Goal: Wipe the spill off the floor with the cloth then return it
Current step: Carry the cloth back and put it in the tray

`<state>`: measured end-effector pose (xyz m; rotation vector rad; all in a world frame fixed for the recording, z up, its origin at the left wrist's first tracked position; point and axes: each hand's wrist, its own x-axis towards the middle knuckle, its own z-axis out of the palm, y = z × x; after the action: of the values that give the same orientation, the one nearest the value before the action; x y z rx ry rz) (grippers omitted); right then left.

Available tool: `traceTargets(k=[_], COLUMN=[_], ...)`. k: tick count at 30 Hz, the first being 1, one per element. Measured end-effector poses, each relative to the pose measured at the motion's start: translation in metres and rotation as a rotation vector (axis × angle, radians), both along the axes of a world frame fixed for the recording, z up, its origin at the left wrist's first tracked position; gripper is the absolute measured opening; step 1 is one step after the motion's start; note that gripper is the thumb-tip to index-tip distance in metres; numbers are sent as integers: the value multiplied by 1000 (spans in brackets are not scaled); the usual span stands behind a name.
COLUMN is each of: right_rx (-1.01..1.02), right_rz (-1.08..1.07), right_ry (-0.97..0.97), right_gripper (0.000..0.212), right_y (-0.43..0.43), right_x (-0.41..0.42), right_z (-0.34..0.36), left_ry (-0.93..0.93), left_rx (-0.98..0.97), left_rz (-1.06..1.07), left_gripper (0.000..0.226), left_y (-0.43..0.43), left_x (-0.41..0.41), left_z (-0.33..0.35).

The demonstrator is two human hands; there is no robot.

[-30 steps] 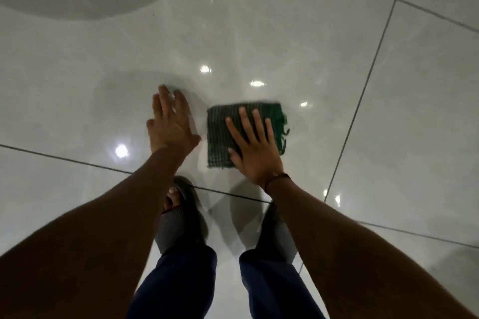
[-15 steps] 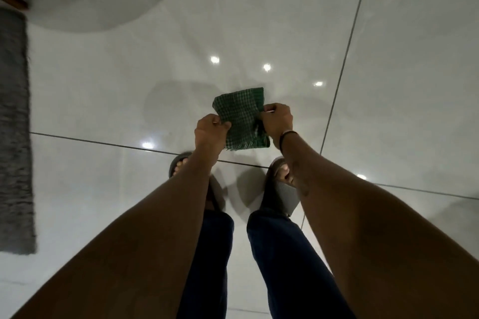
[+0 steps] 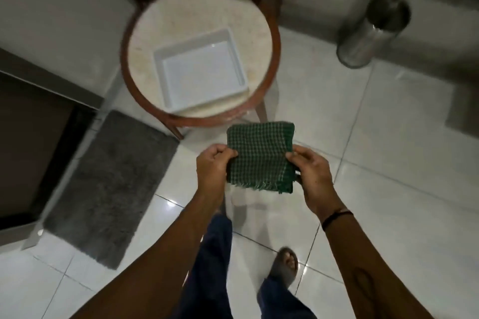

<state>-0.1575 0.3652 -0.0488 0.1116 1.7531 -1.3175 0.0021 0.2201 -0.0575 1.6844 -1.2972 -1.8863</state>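
Observation:
A folded green checked cloth (image 3: 260,156) is held flat in the air in front of me, fringe toward me. My left hand (image 3: 213,164) pinches its left edge and my right hand (image 3: 309,172) pinches its right edge. Just beyond the cloth stands a round wooden-rimmed side table (image 3: 181,23) with a pale stone top. A white square tray (image 3: 199,72) sits on the table's near half, with nothing in it. No spill shows on the glossy white floor tiles (image 3: 388,163).
A grey bath mat (image 3: 106,184) lies on the floor at the left, beside a dark doorway threshold (image 3: 31,142). A steel cylindrical bin (image 3: 373,31) stands at the back right by the wall. My legs and a sandalled foot (image 3: 283,265) are below.
The cloth came off the floor: one second ago my right hand pressed it flat, then both hands lifted it. The view has since swung up to the side table and tray.

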Motion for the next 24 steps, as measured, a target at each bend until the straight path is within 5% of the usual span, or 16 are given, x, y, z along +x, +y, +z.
traceTargets(k=[5, 11, 19, 24], right_rx=[-40, 134, 328, 374], right_rz=[75, 249, 381, 628], right_ry=[169, 188, 194, 447], right_gripper=[18, 16, 32, 45], right_y=[-171, -331, -385, -376], right_x=[-39, -52, -47, -42], right_z=[40, -32, -97, -40], left_ry=[34, -211, -436, -533], left_rx=[-30, -45, -95, -366], left_rz=[155, 134, -146, -437], left_gripper=[20, 13, 16, 41], left_y=[-139, -274, -325, -319], left_x=[-24, -25, -34, -31], left_z=[35, -36, -80, -33])
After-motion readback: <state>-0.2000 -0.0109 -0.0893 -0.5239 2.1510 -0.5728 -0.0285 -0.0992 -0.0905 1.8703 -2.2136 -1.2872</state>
